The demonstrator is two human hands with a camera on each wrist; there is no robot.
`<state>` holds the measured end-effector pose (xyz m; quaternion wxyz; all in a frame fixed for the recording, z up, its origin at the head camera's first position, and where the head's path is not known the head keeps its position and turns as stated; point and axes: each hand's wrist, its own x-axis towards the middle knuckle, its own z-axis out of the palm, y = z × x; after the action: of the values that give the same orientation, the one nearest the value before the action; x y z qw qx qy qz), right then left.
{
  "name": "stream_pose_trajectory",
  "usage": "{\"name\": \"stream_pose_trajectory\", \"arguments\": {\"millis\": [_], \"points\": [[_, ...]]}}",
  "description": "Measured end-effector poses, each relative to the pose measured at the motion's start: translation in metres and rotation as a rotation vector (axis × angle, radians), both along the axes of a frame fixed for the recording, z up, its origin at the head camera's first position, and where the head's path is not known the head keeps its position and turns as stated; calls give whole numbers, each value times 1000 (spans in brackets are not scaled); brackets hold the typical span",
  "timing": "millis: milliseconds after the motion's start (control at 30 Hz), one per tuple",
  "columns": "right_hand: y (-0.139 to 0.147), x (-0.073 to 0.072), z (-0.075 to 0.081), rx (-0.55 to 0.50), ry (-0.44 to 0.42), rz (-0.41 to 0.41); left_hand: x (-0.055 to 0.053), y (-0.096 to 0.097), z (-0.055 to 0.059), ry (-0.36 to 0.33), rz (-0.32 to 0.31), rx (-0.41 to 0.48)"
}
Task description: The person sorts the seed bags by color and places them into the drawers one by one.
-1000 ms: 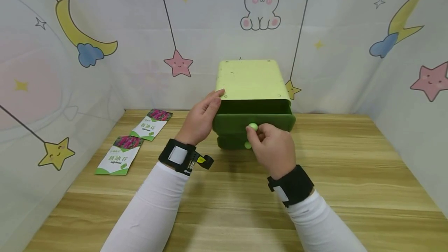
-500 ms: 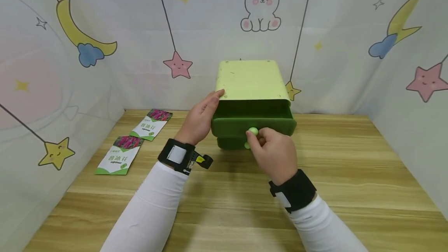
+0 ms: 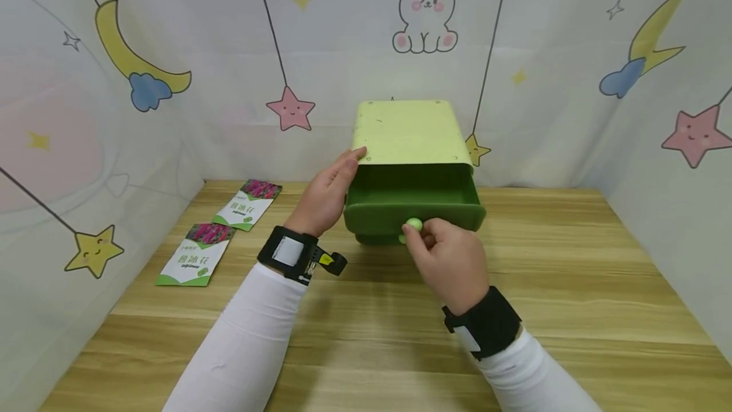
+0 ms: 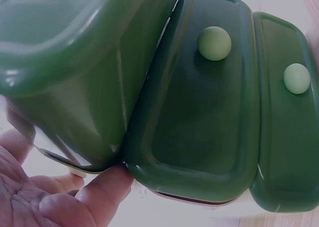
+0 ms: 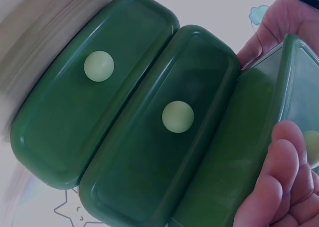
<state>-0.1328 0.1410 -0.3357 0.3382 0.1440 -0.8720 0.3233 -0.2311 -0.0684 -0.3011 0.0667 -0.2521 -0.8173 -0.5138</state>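
Note:
A small drawer cabinet (image 3: pixel 412 132) with a pale yellow-green shell stands at the back of the table. Its top drawer (image 3: pixel 374 218), dark green, is pulled partway out, and nothing shows on the visible part of its floor. My right hand (image 3: pixel 448 259) pinches that drawer's light green round knob (image 3: pixel 414 225) between thumb and fingers. My left hand (image 3: pixel 321 199) rests against the cabinet's left side, its fingertips near the upper front corner. In the left wrist view, the middle drawer (image 4: pixel 199 112) and the bottom drawer (image 4: pixel 284 147) are closed beneath.
Two seed packets, a nearer one (image 3: pixel 194 256) and a farther one (image 3: pixel 247 205), lie on the wooden table (image 3: pixel 366 336) to the left. Behind the cabinet hangs a white curtain (image 3: pixel 343 37) printed with stars, moons and a rabbit.
The top drawer has slid farther out toward me, and my right hand has come back with its knob. My left hand has stayed at the cabinet's side.

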Motion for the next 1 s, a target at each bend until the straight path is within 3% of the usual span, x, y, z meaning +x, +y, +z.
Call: {"name": "stream_pose_trajectory", "arguments": {"millis": [200, 433, 1000], "points": [[0, 5, -2, 11, 12, 4, 10, 2, 9, -11, 2, 0], [1, 11, -3, 10, 25, 10, -1, -1, -3, 0, 14, -16], [2, 24, -7, 13, -3, 20, 0, -1, -1, 7, -12, -12]]}}
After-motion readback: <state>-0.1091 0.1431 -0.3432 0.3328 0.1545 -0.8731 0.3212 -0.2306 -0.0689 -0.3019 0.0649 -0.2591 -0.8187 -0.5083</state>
